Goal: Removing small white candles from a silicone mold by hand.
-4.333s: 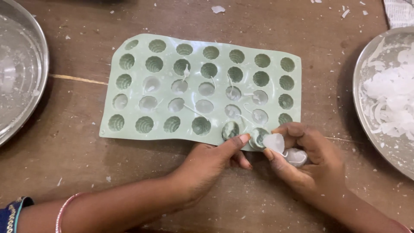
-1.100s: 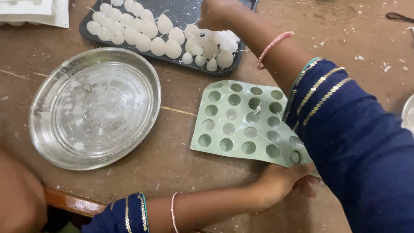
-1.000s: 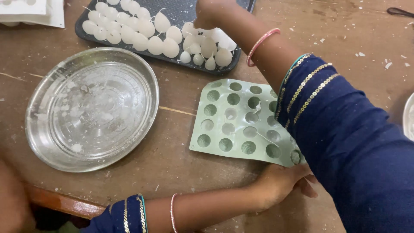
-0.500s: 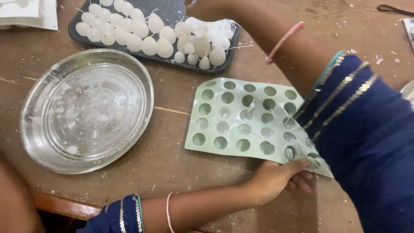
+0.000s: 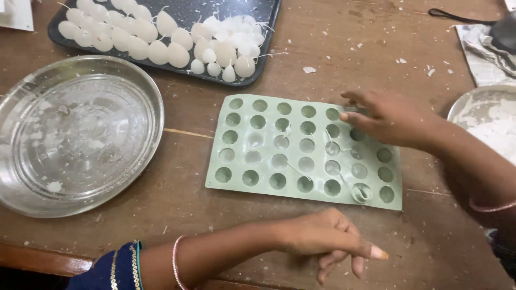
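We rest our right hand (image 5: pixel 389 121) open on the green mould (image 5: pixel 303 150) lying flat on the surface (image 5: pixel 183 215); our left hand (image 5: pixel 328 241) is empty, so next we likely press out a wax piece

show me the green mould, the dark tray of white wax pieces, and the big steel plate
green mould (image 5: pixel 269 156), head view, middle of its face.
dark tray (image 5: pixel 269 16), head view, bare right end.
steel plate (image 5: pixel 153 96), head view, right rim.

A pale green mould (image 5: pixel 279 156) is lying under the right hand (image 5: pixel 389 119), white wax pieces (image 5: pixel 161 37) are sitting on a black tray (image 5: pixel 252 16) beyond, a dark blue, gold-trimmed sleeve (image 5: pixel 110 268) is trailing behind the left hand (image 5: pixel 322 241).
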